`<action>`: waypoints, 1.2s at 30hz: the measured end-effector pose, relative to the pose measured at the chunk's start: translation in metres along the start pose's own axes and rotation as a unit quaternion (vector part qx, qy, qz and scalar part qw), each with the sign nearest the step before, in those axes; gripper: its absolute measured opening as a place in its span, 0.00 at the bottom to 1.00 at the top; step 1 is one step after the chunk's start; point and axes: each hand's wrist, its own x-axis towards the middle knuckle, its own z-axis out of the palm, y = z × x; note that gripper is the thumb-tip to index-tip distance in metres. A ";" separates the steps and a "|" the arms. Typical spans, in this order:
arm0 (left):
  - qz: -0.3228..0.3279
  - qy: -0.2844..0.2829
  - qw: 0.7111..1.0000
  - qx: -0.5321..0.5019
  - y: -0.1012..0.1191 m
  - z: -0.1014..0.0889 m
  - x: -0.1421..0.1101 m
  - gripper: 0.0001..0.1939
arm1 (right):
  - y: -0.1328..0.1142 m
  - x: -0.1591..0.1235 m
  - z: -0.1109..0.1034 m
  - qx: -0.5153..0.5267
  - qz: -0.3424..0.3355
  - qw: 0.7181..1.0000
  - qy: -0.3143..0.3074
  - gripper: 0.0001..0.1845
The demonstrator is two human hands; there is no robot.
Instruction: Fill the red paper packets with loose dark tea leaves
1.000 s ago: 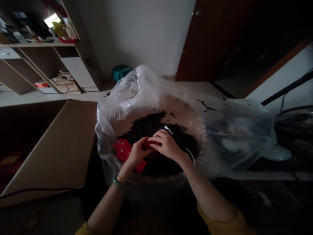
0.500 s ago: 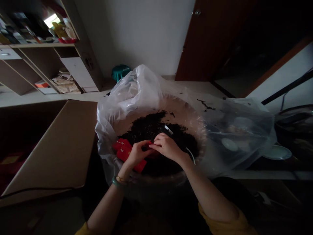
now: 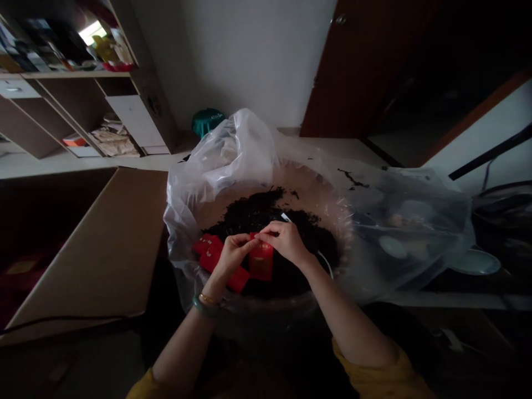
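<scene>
A small red packet (image 3: 261,261) hangs upright over a heap of dark loose leaves (image 3: 266,221) in a wide round basket (image 3: 320,188) lined with clear plastic. My left hand (image 3: 233,256) pinches the packet's top left corner. My right hand (image 3: 285,242) pinches its top right corner. Several more red packets (image 3: 210,252) lie at the basket's near left rim, beside my left wrist. A small white scoop (image 3: 286,218) sticks out of the leaves just behind my right hand.
A large open cardboard box (image 3: 100,249) stands to the left. The clear plastic bag (image 3: 399,233) spreads right over bowls. A dark pan (image 3: 505,216) sits far right. Wooden shelves (image 3: 62,100) and a green stool (image 3: 208,121) stand behind, beside a brown door (image 3: 349,66).
Both hands lifted slightly and the red packet, earlier mostly hidden between the fingers, now hangs open to view below them.
</scene>
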 end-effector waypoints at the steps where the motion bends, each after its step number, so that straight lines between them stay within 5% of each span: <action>1: -0.014 -0.006 1.000 -0.021 0.000 0.001 -0.001 0.18 | -0.001 0.001 0.001 0.001 -0.006 1.000 0.002 0.12; 5: -0.096 -0.056 0.990 -0.092 -0.002 0.002 -0.005 0.21 | -0.004 0.000 0.007 -0.003 -0.017 1.000 0.020 0.14; 9: -0.145 -0.048 0.978 -0.144 -0.002 -0.001 -0.009 0.20 | -0.005 -0.001 0.015 0.000 -0.045 0.999 0.017 0.13; 13: -0.146 -0.070 0.974 -0.157 -0.002 -0.004 -0.010 0.22 | -0.004 0.001 0.022 -0.014 -0.064 0.997 0.036 0.13; 17: -0.147 -0.036 0.978 -0.141 -0.003 -0.004 -0.011 0.23 | -0.002 0.002 0.024 -0.013 -0.005 1.000 0.021 0.08; 27: -0.179 -0.037 0.982 -0.053 -0.005 -0.001 -0.009 0.20 | 0.015 -0.005 0.009 -0.057 0.044 0.997 0.037 0.20; 31: -0.182 -0.010 0.979 -0.090 -0.006 0.001 -0.009 0.22 | 0.047 -0.010 -0.021 -0.278 0.085 0.950 0.115 0.19; 36: -0.175 0.002 0.979 -0.106 -0.004 0.005 -0.009 0.23 | 0.078 -0.019 -0.037 -0.418 0.216 0.881 -0.048 0.27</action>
